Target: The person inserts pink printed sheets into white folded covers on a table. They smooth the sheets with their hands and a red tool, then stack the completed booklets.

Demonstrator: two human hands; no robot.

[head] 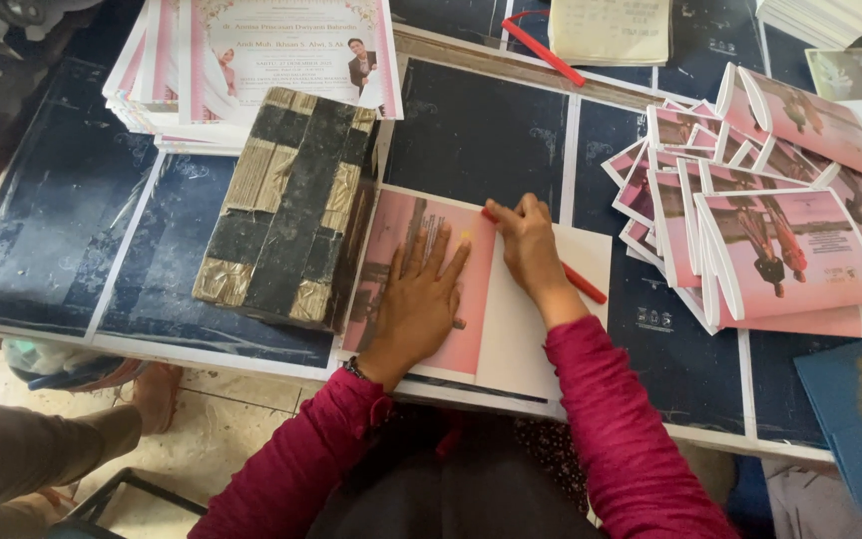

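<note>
At the near edge of the tabletop, between two magenta sleeves, lies a half-folded pink printed card, its white inner side showing to the right. The left hand lies flat on the pink half, fingers spread apart, pressing it down and grasping nothing. The right hand rests at the card's far edge by the fold, fingers closed on a red stick-like tool that runs out beneath the hand across the white half. Just left of the card sits a dark block wrapped in strips of black and gold tape. Toward the right edge a fanned heap of folded pink cards spreads out. At the far left corner stands a stack of flat printed sheets, and farther right a yellowish notepad.
</note>
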